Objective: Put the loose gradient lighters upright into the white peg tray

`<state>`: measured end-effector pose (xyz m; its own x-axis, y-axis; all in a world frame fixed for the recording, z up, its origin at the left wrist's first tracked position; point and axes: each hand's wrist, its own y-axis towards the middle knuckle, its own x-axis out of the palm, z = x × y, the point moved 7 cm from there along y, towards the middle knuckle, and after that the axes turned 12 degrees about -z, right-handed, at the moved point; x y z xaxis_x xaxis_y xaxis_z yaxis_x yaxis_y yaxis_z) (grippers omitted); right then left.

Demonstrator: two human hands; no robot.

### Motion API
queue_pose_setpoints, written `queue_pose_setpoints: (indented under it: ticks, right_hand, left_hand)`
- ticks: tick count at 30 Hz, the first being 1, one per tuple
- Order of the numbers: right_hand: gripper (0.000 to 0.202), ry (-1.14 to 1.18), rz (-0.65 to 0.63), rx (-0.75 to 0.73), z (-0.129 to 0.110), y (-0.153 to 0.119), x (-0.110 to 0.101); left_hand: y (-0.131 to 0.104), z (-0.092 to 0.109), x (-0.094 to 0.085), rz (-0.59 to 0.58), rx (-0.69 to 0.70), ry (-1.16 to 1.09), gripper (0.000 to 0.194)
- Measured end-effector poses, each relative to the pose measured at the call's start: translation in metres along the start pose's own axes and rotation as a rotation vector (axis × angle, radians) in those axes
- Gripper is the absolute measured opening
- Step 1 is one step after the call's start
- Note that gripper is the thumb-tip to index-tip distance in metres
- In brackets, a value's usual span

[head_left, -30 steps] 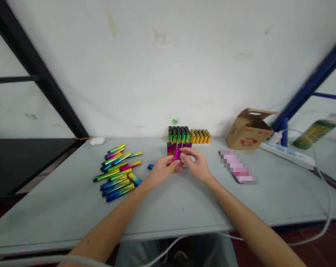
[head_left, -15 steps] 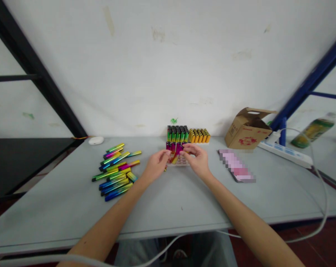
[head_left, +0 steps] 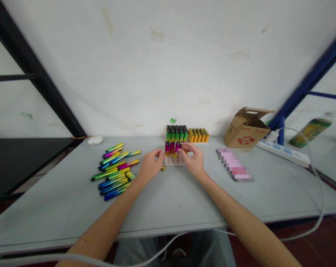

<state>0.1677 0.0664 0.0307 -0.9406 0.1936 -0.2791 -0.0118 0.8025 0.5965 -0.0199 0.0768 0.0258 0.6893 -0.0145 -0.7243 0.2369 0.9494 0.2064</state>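
My right hand (head_left: 195, 157) has thumb and forefinger pinched on a shiny purple-and-yellow lighter (head_left: 178, 147), which stands upright at the pale holed tray (head_left: 175, 162). More purple lighters (head_left: 168, 148) stand in the tray's back row; those to the right are partly behind my fingers. Just left of the tray is my left hand (head_left: 151, 163), its fingers bent and slightly apart, with nothing visible between them. A small gold-coloured piece (head_left: 162, 168) lies on the table beside that hand, partly covered by it.
Several shiny tubes (head_left: 114, 172) lie loose at left, near a white case (head_left: 95, 140). Behind the tray stand green lighters (head_left: 177, 133) and yellow ones (head_left: 198, 135). To the right are a cardboard box (head_left: 247, 129), a phone (head_left: 234, 165), a power strip (head_left: 284, 152) and a bottle (head_left: 309, 131).
My left hand has let go of the lighter and moved left, away from the tray. The lighter, tilted before, now stands upright under my right hand's fingers.
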Motion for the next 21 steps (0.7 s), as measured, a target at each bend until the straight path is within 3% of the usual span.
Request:
queue_pose_setpoints:
  ticks: [4,8,13,21]
  right_hand:
    - [0.016,-0.225,0.077,-0.097,-0.007,-0.001,-0.002]
    - [0.015,-0.311,0.03,-0.183,-0.011,0.0,0.005]
    - [0.017,-0.362,-0.085,-0.16,-0.006,0.002,0.014]
    - [0.019,-0.363,-0.108,-0.164,0.0,0.005,0.014]
  left_hand:
    - [0.001,-0.003,0.004,-0.01,0.008,0.015,0.033]
    - [0.003,-0.004,0.006,-0.026,0.0,0.011,0.033]
    - [0.003,-0.004,0.006,-0.029,-0.006,0.023,0.032]
    - [0.003,-0.002,0.008,-0.049,0.003,-0.001,0.034]
